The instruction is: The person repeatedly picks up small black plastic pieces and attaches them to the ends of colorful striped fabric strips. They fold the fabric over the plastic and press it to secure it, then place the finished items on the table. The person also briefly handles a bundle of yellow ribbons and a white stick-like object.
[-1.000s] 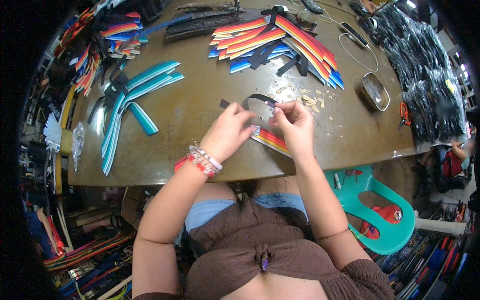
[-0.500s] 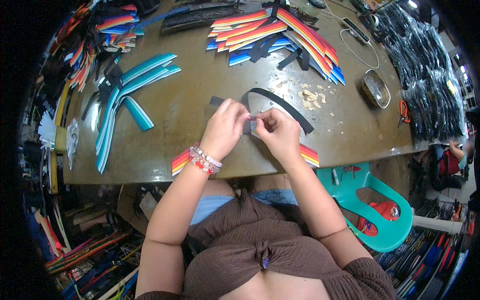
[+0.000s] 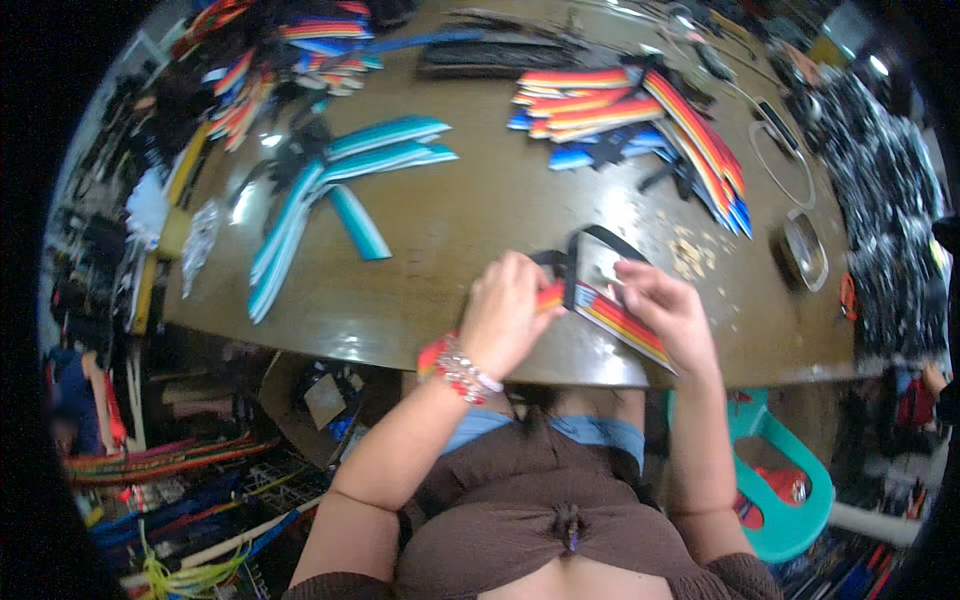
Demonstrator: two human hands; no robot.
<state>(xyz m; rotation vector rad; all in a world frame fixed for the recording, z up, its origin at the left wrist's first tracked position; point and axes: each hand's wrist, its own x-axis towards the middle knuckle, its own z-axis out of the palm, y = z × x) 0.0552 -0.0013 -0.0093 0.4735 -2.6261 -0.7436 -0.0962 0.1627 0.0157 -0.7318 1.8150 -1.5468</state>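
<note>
Since the frame half a second earlier, both hands have drawn toward the near edge of the counter [image 3: 420, 310] and the rainbow-striped strap [image 3: 620, 322] has swung so that its free length now trails toward the person's right.

Nearest the body, the left hand [image 3: 505, 318] is clenched over one end of the strap, a short striped tail showing by the beaded bracelet [image 3: 462, 372] at the wrist. The right hand [image 3: 668, 318] pinches the strap just beside a black webbing loop [image 3: 592, 252], which stands up between the two hands. Judged from this, the strap is held taut and close so the black piece can be fitted across it.

The strap's long axis runs from the left hand down toward the right, its far end pointing at the counter edge beside the right wrist.

Further out lie pale crumbs [image 3: 690, 252] and a small metal dish [image 3: 803, 250]. Beyond, teal straps [image 3: 340, 190] fan out at the left, a striped strap pile [image 3: 640, 110] sits centre-right, and black bundles [image 3: 885, 190] line the far right.
</note>
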